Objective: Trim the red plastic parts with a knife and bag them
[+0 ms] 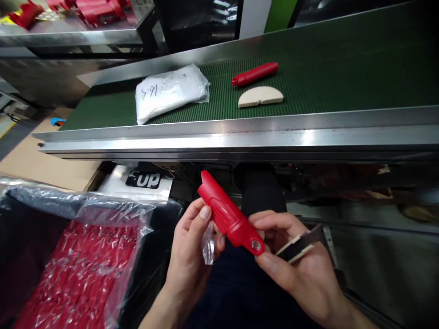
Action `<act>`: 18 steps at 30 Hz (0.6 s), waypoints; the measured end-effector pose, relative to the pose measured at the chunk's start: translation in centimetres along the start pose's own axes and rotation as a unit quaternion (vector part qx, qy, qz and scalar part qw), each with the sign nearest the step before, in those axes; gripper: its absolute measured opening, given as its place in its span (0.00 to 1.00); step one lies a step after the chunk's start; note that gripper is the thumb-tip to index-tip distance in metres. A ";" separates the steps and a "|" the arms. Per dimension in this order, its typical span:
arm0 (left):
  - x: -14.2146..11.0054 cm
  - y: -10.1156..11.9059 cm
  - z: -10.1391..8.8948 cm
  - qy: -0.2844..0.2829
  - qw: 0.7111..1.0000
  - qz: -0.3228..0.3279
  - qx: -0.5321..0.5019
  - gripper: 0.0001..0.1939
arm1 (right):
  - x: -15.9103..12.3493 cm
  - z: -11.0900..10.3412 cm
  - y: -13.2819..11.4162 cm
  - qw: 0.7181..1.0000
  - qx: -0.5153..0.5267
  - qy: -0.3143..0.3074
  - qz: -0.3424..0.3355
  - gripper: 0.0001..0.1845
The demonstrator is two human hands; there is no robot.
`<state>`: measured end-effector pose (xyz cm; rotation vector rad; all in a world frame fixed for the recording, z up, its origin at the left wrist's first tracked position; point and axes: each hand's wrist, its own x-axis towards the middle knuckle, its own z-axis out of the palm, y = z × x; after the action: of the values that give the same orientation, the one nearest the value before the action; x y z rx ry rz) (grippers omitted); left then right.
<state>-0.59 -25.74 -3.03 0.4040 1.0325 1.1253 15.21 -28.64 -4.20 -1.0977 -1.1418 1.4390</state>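
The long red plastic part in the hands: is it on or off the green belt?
Off: the left hand and right hand hold the red plastic part outside the silver metal rail of the green conveyor belt.

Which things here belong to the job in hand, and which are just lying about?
Likely in the job:
red piece, held by the left hand and right hand;
thin tool in the right palm, kind unclear;
similar piece on the green belt;
red pieces in the black bin.

Seemingly lying about:
white packet;
cream half-disc, both on the belt.
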 end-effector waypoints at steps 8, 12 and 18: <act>0.3 0.1 -0.3 0.026 1.000 0.006 0.005 0.14 | -0.1 0.0 0.0 1.000 -0.019 -0.001 -0.006 0.17; 0.2 0.0 -0.1 0.038 0.999 0.002 0.034 0.14 | -0.2 -0.1 0.1 0.999 0.002 -0.018 0.034 0.16; 0.3 -0.7 0.0 0.035 0.999 -0.019 0.022 0.11 | -0.1 0.1 0.7 0.993 0.018 0.022 0.118 0.17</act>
<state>-0.14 -25.73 -3.70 0.3802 1.1226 1.0899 15.03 -28.79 -4.89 -1.2644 -0.9762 1.6020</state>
